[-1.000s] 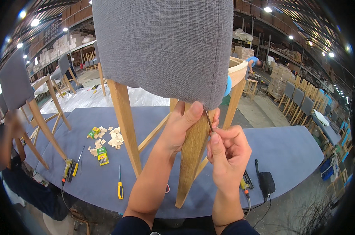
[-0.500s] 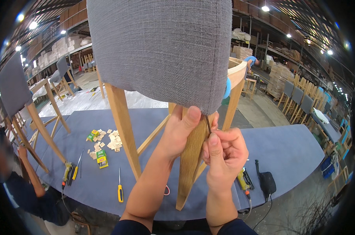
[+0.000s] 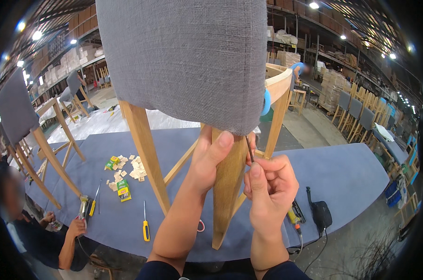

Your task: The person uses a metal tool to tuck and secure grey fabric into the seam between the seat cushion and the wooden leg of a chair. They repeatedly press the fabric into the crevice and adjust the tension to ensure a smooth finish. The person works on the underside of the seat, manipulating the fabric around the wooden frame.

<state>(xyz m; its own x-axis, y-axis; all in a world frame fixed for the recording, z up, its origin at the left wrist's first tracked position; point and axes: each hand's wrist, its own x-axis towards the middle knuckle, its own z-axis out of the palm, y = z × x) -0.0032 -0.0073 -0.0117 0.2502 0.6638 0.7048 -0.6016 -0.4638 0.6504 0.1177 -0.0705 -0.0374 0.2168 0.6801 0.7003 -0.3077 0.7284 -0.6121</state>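
A grey upholstered chair back (image 3: 183, 60) fills the upper middle, above a tapered wooden leg (image 3: 226, 205). My left hand (image 3: 203, 163) is wrapped round the top of that leg, thumb flat near the fabric's lower edge. In a pinch between thumb and forefinger, my right hand (image 3: 270, 186) holds a thin dark rod (image 3: 250, 147). The rod slants up beside the leg to the lower corner of the fabric; whether its tip is under the cloth I cannot tell. The left fingers are partly hidden behind the leg.
On the blue-grey covered table (image 3: 333, 172) lie a yellow-handled screwdriver (image 3: 146, 228), a green-yellow box (image 3: 123, 190), small wooden pieces (image 3: 137, 169) and a yellow corded or hosed tool (image 3: 293, 217) beside a black pouch-like object (image 3: 320, 214). At left, a co-worker's hand (image 3: 76, 227) is at another such tool.
My right hand has drawn slightly down and outward, so more of the rod shows below the fabric. The co-worker at left has leaned in and reached to the tool on the table.
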